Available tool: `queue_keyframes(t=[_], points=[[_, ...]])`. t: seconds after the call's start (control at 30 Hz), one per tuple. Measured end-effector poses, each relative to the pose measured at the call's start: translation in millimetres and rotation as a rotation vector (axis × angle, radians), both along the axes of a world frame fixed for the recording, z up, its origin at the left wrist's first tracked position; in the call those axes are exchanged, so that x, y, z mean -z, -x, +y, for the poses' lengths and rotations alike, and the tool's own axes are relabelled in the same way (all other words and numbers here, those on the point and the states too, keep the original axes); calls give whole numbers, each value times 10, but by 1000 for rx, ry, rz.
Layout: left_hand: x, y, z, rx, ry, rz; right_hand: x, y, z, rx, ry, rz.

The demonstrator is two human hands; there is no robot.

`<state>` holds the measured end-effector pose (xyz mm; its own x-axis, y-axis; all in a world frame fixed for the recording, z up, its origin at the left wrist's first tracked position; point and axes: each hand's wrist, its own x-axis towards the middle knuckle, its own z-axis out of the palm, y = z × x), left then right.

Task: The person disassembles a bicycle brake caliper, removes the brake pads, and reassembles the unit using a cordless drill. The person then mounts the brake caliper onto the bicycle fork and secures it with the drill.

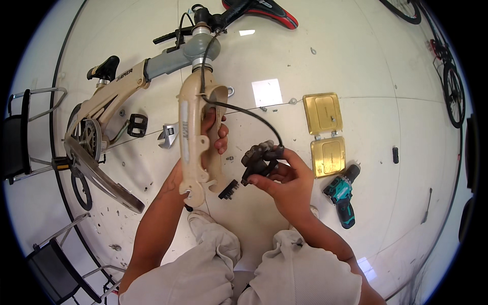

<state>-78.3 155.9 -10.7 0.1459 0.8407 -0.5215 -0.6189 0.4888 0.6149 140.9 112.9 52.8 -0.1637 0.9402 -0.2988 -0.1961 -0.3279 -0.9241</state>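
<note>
The person's right hand (287,180) pinches a black brake caliper (259,160) between thumb and fingers, just beside the cream fork (195,137), and its black cable (244,113) runs up to the fork. The left hand (216,134) is wrapped closed around one leg of this fork. Farther on the floor lie a teal drill (341,195), a bit holder (229,189), a wrench (168,134) and two brass plates (323,113).
</note>
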Motion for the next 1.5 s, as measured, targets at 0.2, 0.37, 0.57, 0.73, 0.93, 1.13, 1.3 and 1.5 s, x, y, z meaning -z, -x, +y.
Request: queue_keyframes(t=[0.2, 0.37, 0.57, 0.73, 0.93, 1.13, 1.3, 1.5], points=[[-65, -139, 26, -40, 66, 10, 27, -40, 74, -18, 155, 139], [28, -232, -7, -45, 92, 86, 60, -65, 119, -7, 147, 21], [281, -263, -102, -33, 117, 94, 39, -95, 162, 86, -27, -253], [389, -343, -98, -36, 103, 18, 53, -165, 194, -32, 1, -285], [568, -320, -100, 9, 35, 14, 243, -306, 241, -159, 96, 168], [594, -313, -100, -2, 52, -73, 314, -296, 238, -185, 75, 39], [586, -306, -115, 3, 38, -44, 376, -275, 221, -201, 148, 383], [474, -400, -92, 2, 21, 24, 475, -161, 77, -165, 372, 752]])
